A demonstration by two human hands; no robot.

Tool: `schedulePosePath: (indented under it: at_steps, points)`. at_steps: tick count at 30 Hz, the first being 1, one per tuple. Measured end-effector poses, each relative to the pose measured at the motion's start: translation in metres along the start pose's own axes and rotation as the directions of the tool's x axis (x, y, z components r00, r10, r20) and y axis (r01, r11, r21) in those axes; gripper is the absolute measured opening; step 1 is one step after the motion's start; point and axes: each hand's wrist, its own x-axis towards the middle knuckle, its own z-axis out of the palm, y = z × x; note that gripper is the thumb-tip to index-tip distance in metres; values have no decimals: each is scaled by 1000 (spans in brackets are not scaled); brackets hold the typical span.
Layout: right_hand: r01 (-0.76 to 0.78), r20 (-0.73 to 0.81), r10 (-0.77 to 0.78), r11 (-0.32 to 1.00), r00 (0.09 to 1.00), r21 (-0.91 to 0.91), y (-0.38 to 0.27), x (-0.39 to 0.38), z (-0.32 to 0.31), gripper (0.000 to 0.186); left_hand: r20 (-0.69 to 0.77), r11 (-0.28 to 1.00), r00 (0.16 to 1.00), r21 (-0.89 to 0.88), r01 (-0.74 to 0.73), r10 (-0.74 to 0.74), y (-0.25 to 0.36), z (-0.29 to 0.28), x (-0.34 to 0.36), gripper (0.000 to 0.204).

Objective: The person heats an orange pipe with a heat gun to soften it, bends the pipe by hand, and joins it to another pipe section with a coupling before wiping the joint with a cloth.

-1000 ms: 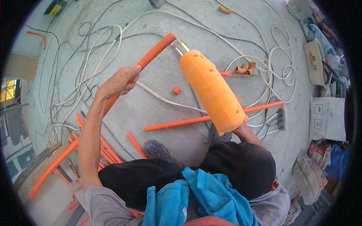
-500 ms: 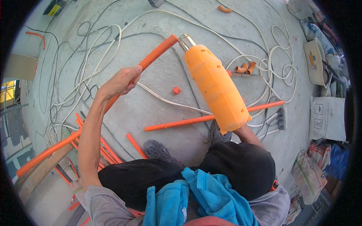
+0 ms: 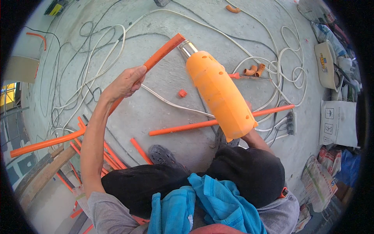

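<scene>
My left hand (image 3: 126, 82) is closed around a long orange plastic pipe (image 3: 46, 145) that runs from the far left, bends behind my forearm and rises to an open end near the top middle. A yellow-orange heat gun (image 3: 220, 93) hangs over the floor, its metal nozzle close beside that pipe end; whether they touch I cannot tell. My right hand (image 3: 248, 135) grips the heat gun from beneath, mostly hidden by its body. Under the gun, another straight orange pipe (image 3: 175, 128) lies on the floor.
White and black cables (image 3: 128, 27) loop across the concrete floor. Several orange pipes (image 3: 113, 156) lie by my left leg. A small red-orange fitting (image 3: 182, 93), short elbow pieces (image 3: 255, 70) and an orange-handled tool (image 3: 235, 75) lie ahead. A bucket (image 3: 324, 64) and a white box (image 3: 338, 123) line the right.
The heat gun has shifted slightly left and down, its nozzle lower along the pipe end. The held pipe has turned in my left hand, so its far left part has swung upward.
</scene>
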Motion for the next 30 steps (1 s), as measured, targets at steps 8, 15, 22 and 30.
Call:
schedulePosePath:
  at_steps: [8,15,22,30]
  points:
    - [28,-58,-30,999,998,-34,-1,0,4,41,-17,1000,1000,-1,25,-25,-5,-3,2,62]
    - [18,-43,-13,993,999,119,6,2,9,43,-31,1000,999,-14,16,-17,-9,-5,4,63]
    - [35,-102,-30,999,994,40,-2,-2,3,36,-40,1000,999,-5,17,-17,-6,-4,6,65]
    - [-80,-6,80,993,997,-89,6,-2,9,36,-37,998,997,37,-60,61,-6,-1,6,65]
